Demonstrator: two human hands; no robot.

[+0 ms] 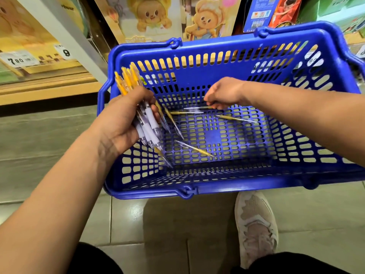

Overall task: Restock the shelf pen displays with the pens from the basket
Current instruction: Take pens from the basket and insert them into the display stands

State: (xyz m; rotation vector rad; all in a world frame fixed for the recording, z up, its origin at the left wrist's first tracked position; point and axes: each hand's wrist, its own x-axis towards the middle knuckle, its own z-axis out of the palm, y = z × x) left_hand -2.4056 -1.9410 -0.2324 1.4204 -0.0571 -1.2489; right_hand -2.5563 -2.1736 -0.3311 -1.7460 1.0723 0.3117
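Pens (146, 123) with yellow tops and white grips were bunched in my left hand (120, 123), which was closed around them over the near-left corner of the blue basket (197, 189), while a few thin loose pens (194, 148) lay scattered on its slotted floor. My right hand (223, 93) was down inside, fingers pinched on one of those by the far wall. I judged the risk was the overfull bundle: it sat fanned and loosely held, so adding another could let some slip back into the basket or onto the floor (49, 135).
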